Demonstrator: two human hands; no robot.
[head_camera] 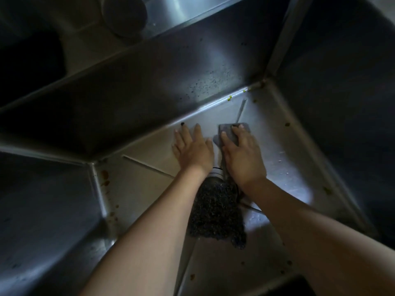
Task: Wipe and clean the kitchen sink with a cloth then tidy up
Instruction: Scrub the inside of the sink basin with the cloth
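I look down into a deep steel sink (149,107). My right hand (241,154) presses flat on a grey cloth (228,130) spread on the sink floor near the far wall. My left hand (192,148) lies flat on the bare floor just left of the cloth, fingers straight. Between my forearms a dark speckled scouring pad (215,212) covers the drain area. Small green bits (229,98) and a dark speck (182,124) sit along the seam of the far wall.
Brown stains (105,178) mark the left corner seam, and more crumbs (287,124) dot the right side of the floor. A round steel fitting (125,14) sits on the ledge at top left. The sink walls rise steeply on all sides.
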